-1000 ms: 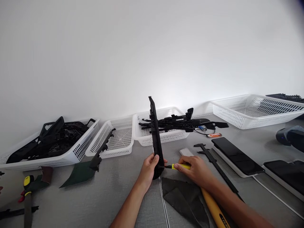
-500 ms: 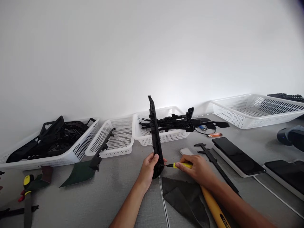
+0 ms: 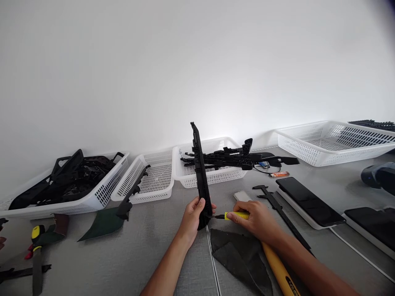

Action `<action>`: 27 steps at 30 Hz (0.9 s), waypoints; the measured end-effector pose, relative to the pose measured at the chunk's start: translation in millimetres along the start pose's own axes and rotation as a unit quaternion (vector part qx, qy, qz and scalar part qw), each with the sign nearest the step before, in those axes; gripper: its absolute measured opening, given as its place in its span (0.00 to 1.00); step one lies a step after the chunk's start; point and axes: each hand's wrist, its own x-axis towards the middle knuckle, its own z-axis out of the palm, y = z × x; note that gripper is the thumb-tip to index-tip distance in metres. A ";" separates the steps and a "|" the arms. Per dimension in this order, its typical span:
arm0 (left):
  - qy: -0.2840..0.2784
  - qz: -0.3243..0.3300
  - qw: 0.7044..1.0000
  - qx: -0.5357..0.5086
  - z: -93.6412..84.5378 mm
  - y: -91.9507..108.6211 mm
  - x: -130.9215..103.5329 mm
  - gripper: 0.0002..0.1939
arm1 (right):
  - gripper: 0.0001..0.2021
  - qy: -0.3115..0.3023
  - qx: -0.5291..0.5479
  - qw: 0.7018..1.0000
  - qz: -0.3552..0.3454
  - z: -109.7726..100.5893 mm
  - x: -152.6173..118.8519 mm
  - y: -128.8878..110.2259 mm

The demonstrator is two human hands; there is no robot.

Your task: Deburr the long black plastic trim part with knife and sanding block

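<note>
A long black plastic trim piece [image 3: 202,176] stands nearly upright in my left hand [image 3: 191,217], whose thumb presses on its lower part. My right hand [image 3: 254,218] is closed around the yellow handle of a utility knife [image 3: 236,216]. The dark tip of that knife touches or nearly touches the lower end of the trim piece; the exact contact is too small to make out. Beneath my right forearm lies a yellow-handled tool [image 3: 279,269], its head hidden. Dark grey cloth [image 3: 239,257] is spread just below the hands.
Black parts fill a white basket [image 3: 92,203] at left and lie across another basket [image 3: 212,177] behind. Calipers [image 3: 282,213], a phone [image 3: 310,201] and an orange packet [image 3: 279,174] lie right. Green fabric [image 3: 101,224] and a yellow-black tool [image 3: 37,246] lie left. Someone's fingers show at the left edge.
The top of the trim piece has tilted slightly left, and its lower end has risen a little. The knife stays at its lower end. At the left edge, another person's fingers have shifted.
</note>
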 end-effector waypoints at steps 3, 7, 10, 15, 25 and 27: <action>0.005 -0.001 1.000 -0.005 -0.1 -1.2 0.5 0.29 | 0.27 -0.011 -0.007 1.000 -0.005 1.1 0.4 0.8; 0.008 0.000 1.000 -0.006 0.2 -1.0 0.4 0.29 | 0.28 -0.020 -0.008 1.000 -0.008 0.9 0.7 0.5; 0.007 0.001 1.000 0.000 0.7 1.5 -1.2 0.29 | 0.28 -0.016 -0.003 1.000 -0.005 -0.4 0.1 -0.8; 0.007 -0.002 1.000 0.003 2.1 6.5 -4.3 0.28 | 0.28 -0.006 0.006 1.000 0.001 -0.3 -0.5 -1.6; 0.011 -0.005 1.000 -0.008 2.2 5.2 -2.5 0.28 | 0.28 -0.028 -0.008 1.000 0.004 -1.0 0.2 -1.7; 0.012 -0.007 1.000 -0.012 2.2 5.1 -2.4 0.28 | 0.27 -0.032 -0.010 0.999 0.001 -1.4 0.1 -1.4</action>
